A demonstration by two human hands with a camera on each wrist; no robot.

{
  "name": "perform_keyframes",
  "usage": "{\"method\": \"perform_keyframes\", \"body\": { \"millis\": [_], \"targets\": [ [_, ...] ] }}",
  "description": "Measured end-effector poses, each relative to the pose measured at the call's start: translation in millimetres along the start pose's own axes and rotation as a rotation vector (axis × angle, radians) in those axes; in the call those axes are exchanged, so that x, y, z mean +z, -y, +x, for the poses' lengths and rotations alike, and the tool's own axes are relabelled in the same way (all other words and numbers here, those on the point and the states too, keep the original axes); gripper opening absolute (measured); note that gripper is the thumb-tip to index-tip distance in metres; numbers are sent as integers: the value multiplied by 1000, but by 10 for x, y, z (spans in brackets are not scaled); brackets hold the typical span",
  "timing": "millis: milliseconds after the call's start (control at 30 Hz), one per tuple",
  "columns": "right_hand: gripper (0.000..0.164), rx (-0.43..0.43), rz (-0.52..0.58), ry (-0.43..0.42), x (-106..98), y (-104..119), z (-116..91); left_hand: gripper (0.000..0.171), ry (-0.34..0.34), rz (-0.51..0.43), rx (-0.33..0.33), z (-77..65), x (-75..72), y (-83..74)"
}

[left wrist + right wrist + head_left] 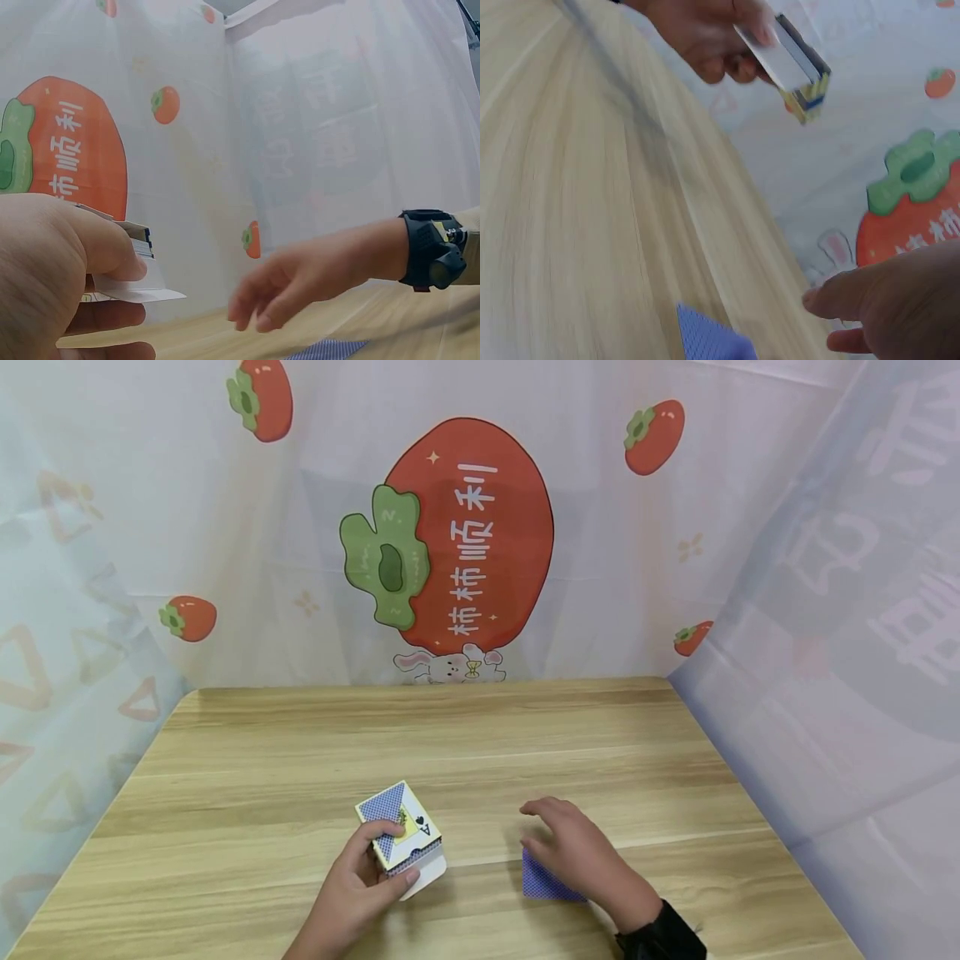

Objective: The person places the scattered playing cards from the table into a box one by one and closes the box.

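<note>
My left hand (348,885) grips a playing-card box (380,804), thumb low by the white flap (432,868) and a finger across the top face. Blue patterning and an ace of spades decorate that face. The box's end is open, its flap folded out, as the right wrist view of the box (784,64) shows too. Over on the right, my right hand (585,856) is above the table with fingers loosely bent and nothing between them. Below it lies a blue-backed playing card (542,883), partly hidden by the hand; whether it is one card or a stack I cannot tell.
The wooden table (247,827) runs back to a white cloth backdrop (322,435) printed with persimmons. More cloth hangs along the left and right sides. A dark band (431,247) sits on the right wrist.
</note>
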State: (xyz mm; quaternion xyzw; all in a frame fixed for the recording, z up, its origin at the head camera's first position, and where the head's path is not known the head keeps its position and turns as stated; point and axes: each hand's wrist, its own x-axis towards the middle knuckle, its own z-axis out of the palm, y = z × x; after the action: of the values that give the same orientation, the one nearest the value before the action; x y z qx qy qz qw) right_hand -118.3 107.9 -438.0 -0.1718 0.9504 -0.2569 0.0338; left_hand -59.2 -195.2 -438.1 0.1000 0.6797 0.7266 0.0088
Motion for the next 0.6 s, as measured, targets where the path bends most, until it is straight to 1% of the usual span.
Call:
{"method": "perform_keyframes", "body": {
  "millis": [167,300,467,600],
  "targets": [
    [47,42,-37,27,-45,-297,-134,52,3,-2,-10,-4,1,-1],
    [47,77,-45,44,-66,-444,-250,52,3,-2,-17,-8,4,-4],
    [50,84,13,56,-88,-510,-343,51,0,-3,-19,-7,8,-12],
    [58,48,15,92,-112,-494,-387,51,0,-1,-20,-4,8,-13]
  ]
}}
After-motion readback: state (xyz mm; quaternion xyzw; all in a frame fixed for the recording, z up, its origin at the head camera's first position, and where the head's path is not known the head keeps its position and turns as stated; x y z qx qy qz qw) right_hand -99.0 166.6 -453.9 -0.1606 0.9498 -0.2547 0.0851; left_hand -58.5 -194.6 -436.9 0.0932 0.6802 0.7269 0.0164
